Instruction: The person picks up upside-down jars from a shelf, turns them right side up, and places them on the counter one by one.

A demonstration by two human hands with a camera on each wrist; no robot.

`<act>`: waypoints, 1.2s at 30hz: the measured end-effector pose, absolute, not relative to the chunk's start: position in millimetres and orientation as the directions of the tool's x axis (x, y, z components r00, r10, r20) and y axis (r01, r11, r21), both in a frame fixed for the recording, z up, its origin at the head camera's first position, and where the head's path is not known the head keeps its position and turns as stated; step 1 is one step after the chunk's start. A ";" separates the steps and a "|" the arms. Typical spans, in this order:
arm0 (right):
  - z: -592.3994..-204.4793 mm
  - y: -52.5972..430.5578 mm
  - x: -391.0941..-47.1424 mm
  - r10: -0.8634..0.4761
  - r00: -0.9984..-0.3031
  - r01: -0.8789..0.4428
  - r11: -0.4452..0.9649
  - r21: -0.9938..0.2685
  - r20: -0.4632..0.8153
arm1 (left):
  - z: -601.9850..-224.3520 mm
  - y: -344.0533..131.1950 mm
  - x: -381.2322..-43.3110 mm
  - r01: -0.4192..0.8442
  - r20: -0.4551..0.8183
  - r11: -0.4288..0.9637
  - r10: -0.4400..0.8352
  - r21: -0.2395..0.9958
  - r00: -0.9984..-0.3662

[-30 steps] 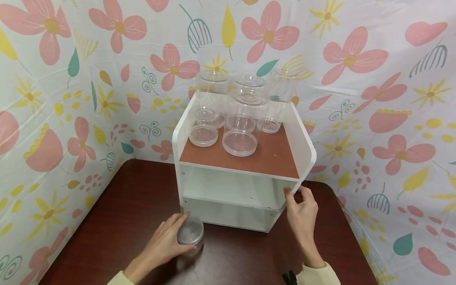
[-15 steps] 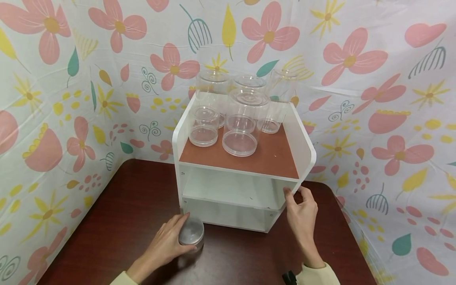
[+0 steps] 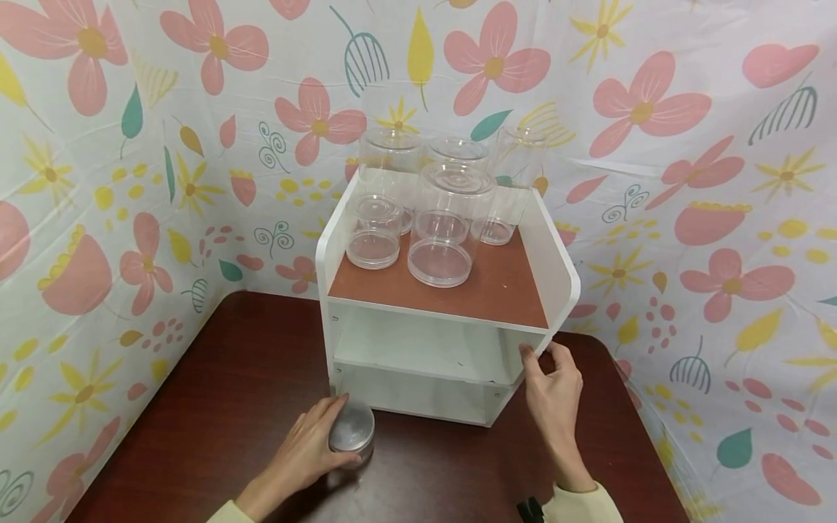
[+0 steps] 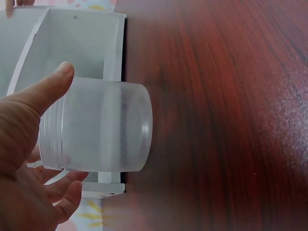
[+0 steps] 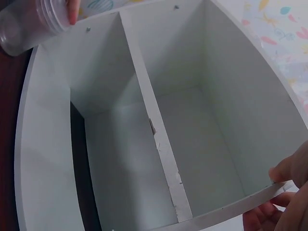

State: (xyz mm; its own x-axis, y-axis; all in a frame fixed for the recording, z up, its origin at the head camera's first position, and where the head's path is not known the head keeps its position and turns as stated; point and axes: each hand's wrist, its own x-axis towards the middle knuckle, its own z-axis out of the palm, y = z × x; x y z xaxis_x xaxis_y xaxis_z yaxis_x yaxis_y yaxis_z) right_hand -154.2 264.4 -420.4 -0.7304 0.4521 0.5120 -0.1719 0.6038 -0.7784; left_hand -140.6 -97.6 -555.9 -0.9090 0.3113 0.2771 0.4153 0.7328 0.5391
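In the head view, my left hand (image 3: pixel 304 447) grips a small clear plastic jar (image 3: pixel 353 428) with a greyish lid, near the shelf's lower left front corner. The left wrist view shows the jar (image 4: pixel 106 127) with my thumb on one side of its lid end and fingers curled round the other. Its base is right at the tabletop. My right hand (image 3: pixel 556 396) pinches the front edge of the right side panel of a white shelf unit (image 3: pixel 556 276), thumb inside and fingers outside. In the right wrist view, the thumb (image 5: pixel 284 171) presses the inner face.
Several clear jars stand upside down on the shelf's brown top, including a tall front one (image 3: pixel 445 254) and a short one (image 3: pixel 374 243). Below are two white compartments split by a chipped middle board (image 5: pixel 154 139). A dark red-brown table (image 3: pixel 229 392) meets a flowered cloth backdrop (image 3: pixel 654 181).
My left hand and forearm have shifted very slightly to the right, the jar still in its grip. The right hand and the shelf unit stay practically where they were.
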 end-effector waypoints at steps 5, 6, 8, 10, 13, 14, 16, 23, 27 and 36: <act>-420.3 264.2 -153.7 0.451 -0.734 -0.171 0.601 -0.781 0.508 | -558.0 -97.2 -142.1 0.417 0.277 0.724 0.312 0.550 -0.909; -420.3 264.2 -153.6 0.451 -0.734 -0.171 0.600 -0.781 0.507 | -558.4 -97.1 -142.5 0.418 0.278 0.721 0.313 0.553 -0.908; -420.5 264.1 -153.5 0.449 -0.736 -0.173 0.599 -0.782 0.507 | -559.5 -97.1 -143.1 0.418 0.275 0.719 0.315 0.556 -0.908; -420.6 264.0 -153.4 0.446 -0.737 -0.177 0.597 -0.783 0.507 | -560.5 -97.1 -143.6 0.416 0.270 0.717 0.317 0.559 -0.909; -420.4 263.7 -153.3 0.444 -0.736 -0.182 0.598 -0.781 0.511 | -561.4 -97.2 -143.9 0.407 0.260 0.720 0.314 0.562 -0.913; -420.3 263.6 -153.2 0.443 -0.735 -0.184 0.599 -0.780 0.513 | -561.7 -97.3 -144.0 0.404 0.257 0.721 0.313 0.563 -0.915; -420.3 263.4 -153.3 0.442 -0.733 -0.185 0.601 -0.777 0.517 | -562.1 -97.5 -144.2 0.399 0.251 0.723 0.310 0.564 -0.917; -420.6 263.3 -153.5 0.445 -0.732 -0.189 0.594 -0.782 0.515 | -562.6 -98.1 -144.9 0.395 0.245 0.721 0.309 0.569 -0.919; -420.5 263.4 -153.3 0.448 -0.734 -0.182 0.594 -0.784 0.510 | -563.3 -97.8 -145.2 0.391 0.239 0.724 0.309 0.568 -0.921; -420.9 264.1 -154.5 0.447 -0.732 -0.182 0.598 -0.780 0.514 | -564.1 -96.3 -145.5 0.392 0.245 0.727 0.305 0.564 -0.920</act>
